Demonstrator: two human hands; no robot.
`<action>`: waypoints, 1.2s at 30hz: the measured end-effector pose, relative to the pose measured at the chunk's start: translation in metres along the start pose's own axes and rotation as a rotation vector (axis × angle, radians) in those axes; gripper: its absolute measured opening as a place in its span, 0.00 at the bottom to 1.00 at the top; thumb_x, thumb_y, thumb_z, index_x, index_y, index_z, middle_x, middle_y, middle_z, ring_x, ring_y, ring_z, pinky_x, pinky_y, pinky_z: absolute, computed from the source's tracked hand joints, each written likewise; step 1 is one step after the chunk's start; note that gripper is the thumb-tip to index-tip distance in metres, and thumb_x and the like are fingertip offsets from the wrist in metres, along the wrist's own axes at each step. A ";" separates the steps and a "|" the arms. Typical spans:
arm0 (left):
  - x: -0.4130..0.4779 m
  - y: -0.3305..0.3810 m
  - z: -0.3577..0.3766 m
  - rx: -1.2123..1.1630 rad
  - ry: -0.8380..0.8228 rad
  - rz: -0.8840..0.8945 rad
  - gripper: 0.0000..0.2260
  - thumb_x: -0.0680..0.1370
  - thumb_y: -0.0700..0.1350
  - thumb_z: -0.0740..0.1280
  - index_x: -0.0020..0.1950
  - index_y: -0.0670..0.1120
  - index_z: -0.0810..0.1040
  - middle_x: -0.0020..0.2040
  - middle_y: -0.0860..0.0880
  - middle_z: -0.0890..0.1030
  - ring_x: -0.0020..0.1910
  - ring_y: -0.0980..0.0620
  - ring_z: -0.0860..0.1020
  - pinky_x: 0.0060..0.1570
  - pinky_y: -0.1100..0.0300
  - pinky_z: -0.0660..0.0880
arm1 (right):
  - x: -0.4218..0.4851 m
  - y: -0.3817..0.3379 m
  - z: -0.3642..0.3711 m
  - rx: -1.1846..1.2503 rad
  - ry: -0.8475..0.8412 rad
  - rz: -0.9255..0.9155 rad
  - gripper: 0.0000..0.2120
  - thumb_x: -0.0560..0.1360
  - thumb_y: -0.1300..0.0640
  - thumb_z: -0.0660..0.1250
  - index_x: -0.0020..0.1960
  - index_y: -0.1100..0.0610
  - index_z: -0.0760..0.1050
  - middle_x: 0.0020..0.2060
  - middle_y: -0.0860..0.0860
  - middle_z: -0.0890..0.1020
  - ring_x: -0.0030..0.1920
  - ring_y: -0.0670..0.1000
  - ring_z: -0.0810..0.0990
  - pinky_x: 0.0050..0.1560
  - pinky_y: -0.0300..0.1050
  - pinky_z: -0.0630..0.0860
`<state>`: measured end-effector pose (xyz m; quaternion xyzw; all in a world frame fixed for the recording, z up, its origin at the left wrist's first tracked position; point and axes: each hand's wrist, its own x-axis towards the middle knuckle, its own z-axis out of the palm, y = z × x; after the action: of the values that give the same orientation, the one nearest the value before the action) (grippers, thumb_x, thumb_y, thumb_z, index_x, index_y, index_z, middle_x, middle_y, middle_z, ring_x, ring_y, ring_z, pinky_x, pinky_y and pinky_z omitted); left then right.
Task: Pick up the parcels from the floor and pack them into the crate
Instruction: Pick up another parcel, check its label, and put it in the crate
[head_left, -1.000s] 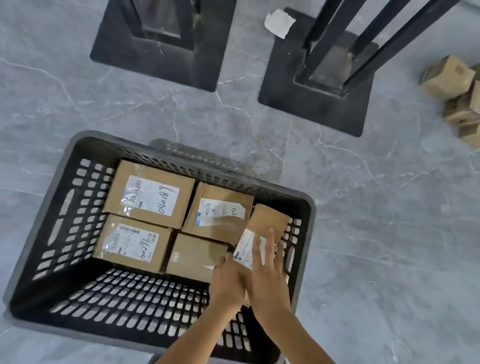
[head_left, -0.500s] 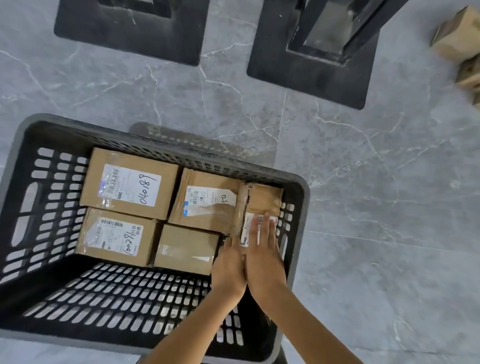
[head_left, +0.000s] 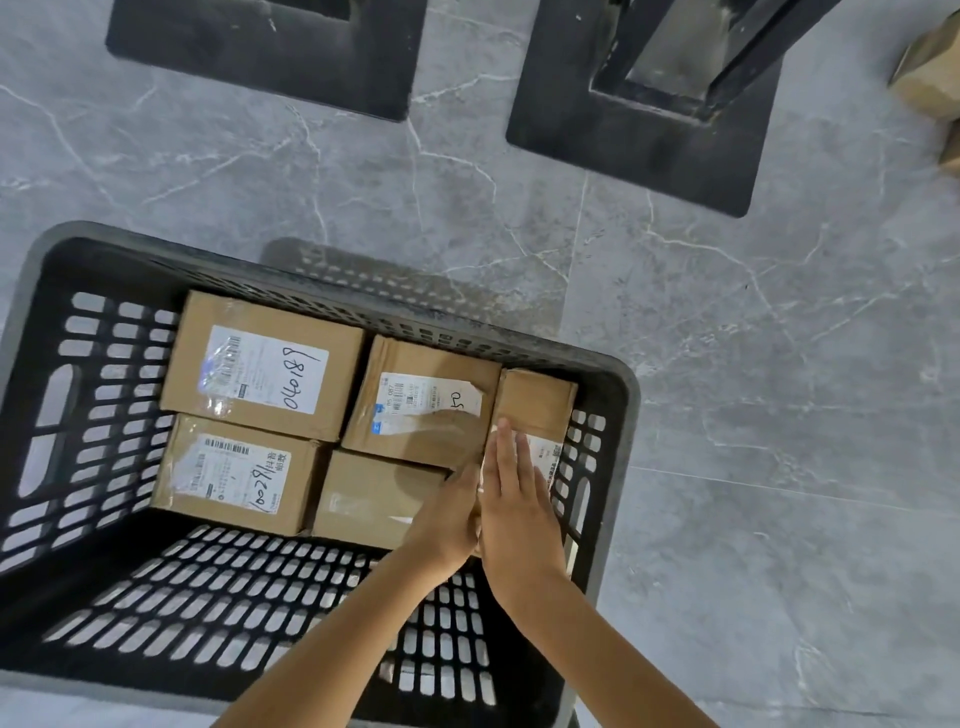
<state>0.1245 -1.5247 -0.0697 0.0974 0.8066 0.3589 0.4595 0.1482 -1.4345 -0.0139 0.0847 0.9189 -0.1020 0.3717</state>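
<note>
Crate (head_left: 218, 260): dark perforated plastic, standing on the grey marbled floor (head_left: 727, 364). Five cardboard parcels are packed against its far wall; the near part of its slotted bottom is bare.

Contents, left to right:
- Parcel marked 040181 (head_left: 265, 364) sits in the far left position, label up.
- Parcel marked 60281 (head_left: 234, 475) lies just in front of it, the two touching.
- Middle parcel (head_left: 426, 400), with a torn white label, lies against the far wall, beside the first.
- Plain parcel (head_left: 374, 496), with no label showing, lies in front of the middle one.
- Narrow parcel (head_left: 537, 402) fills the gap between the middle parcel and the crate's right wall, its white label partly covered.

Hands: the right hand (head_left: 519, 514) lies flat on top of the narrow parcel, fingers straight and together, palm down and gripping nothing. The left hand (head_left: 449, 519) is pressed alongside it at the near left edge of the same parcel. Its fingertips are hidden behind the right hand, so whether it grips the parcel cannot be told. Both forearms reach in over the crate's near rim.

Surroundings: two black square base plates (head_left: 260, 52) (head_left: 649, 145) stand on the floor beyond the crate, the right one bearing a dark metal frame. Loose parcels (head_left: 930, 78) lie on the floor at the upper right edge — well apart from the crate, only partly in view.
</note>
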 end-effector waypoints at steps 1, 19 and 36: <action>0.001 0.002 0.000 0.187 0.055 -0.018 0.25 0.76 0.42 0.65 0.70 0.55 0.62 0.61 0.52 0.75 0.55 0.54 0.76 0.50 0.58 0.77 | 0.003 0.001 -0.001 0.058 -0.052 0.030 0.45 0.76 0.66 0.62 0.73 0.61 0.27 0.69 0.54 0.21 0.74 0.54 0.29 0.76 0.48 0.44; -0.045 0.005 -0.109 1.036 -0.108 0.025 0.28 0.79 0.41 0.62 0.76 0.44 0.54 0.78 0.42 0.47 0.77 0.43 0.46 0.75 0.46 0.53 | 0.033 0.008 -0.049 0.226 -0.244 0.092 0.36 0.77 0.67 0.59 0.78 0.57 0.42 0.77 0.53 0.39 0.77 0.53 0.39 0.76 0.53 0.52; -0.211 0.244 -0.260 0.843 0.309 0.174 0.20 0.79 0.43 0.59 0.71 0.47 0.65 0.68 0.48 0.70 0.69 0.48 0.66 0.67 0.54 0.66 | -0.150 -0.050 -0.316 0.498 0.222 -0.204 0.10 0.80 0.60 0.57 0.55 0.60 0.75 0.45 0.57 0.82 0.41 0.56 0.81 0.46 0.51 0.78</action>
<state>-0.0109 -1.5778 0.3181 0.2887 0.9301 0.0470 0.2223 0.0328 -1.4153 0.3200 0.0910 0.9043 -0.3516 0.2244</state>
